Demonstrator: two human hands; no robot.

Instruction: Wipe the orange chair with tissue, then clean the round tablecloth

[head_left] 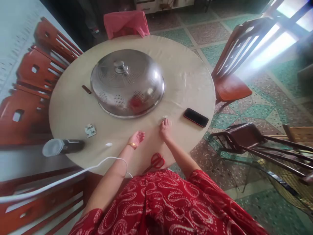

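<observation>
Beige tablecloth: a pale, slightly creased cloth covers the round table point(73, 107), and both hands rest on it at the near edge
Steel dome cover: the big perforated food cover point(127, 83) with a knob on top sits at the table's middle, straight ahead of both hands and well apart from them
Chairs: red wooden chairs point(36, 71) stand along the left side, another chair point(234, 65) at the right
White cable: a cable point(73, 174) runs in from the left and over the table edge beside the left forearm
Dark bottle: a bottle with a clear cap point(62, 147) lies on its side at the left rim, long axis left to right
Phone: a black phone point(196, 117) lies flat, just to the right of the right hand and nearer to it than to the left; long axis slanting away to the right
Scissors: red-handled scissors point(156, 160) lie at the near edge between the two forearms
Right hand: the right hand point(165, 127) presses fingertips down on the cloth, fingers bent, holding nothing; a small pale bit lies at the tips, too small to tell
Left hand: the left hand point(137, 137), a gold bangle at the wrist, has fingers loosely curled and empty
Metal bracket: a small bracket point(90, 130) lies left of the left hand
Writing: no brand or label can be read
</observation>
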